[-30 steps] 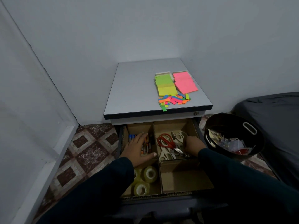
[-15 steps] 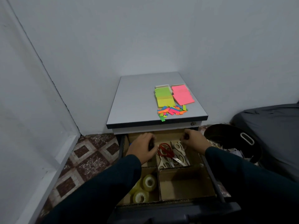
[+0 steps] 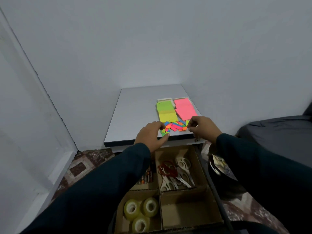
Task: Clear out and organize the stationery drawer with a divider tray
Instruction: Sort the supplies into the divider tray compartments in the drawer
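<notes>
A heap of small coloured sticky tabs (image 3: pixel 175 127) lies near the front edge of the grey cabinet top (image 3: pixel 135 112). My left hand (image 3: pixel 151 135) curls around the heap's left side and my right hand (image 3: pixel 202 127) around its right side, fingers touching the tabs. Behind the heap lie green and yellow sticky pads (image 3: pixel 166 111) and a pink pad (image 3: pixel 184 108). Below, the open drawer holds a cardboard divider tray (image 3: pixel 159 190): scissors (image 3: pixel 175 173) at back right, batteries (image 3: pixel 146 177) at back left, three tape rolls (image 3: pixel 141 211) at front left, an empty compartment at front right.
A black bin (image 3: pixel 217 168) with paper scraps stands right of the drawer, mostly behind my right sleeve. A dark covered object (image 3: pixel 276 132) sits further right. Grey walls enclose the corner; patterned tiles (image 3: pixel 79 166) cover the floor at the left.
Both hands have left the drawer's back compartments and risen to the cabinet top, closing in on the heap of tabs from both sides. The camera has tilted upward.
</notes>
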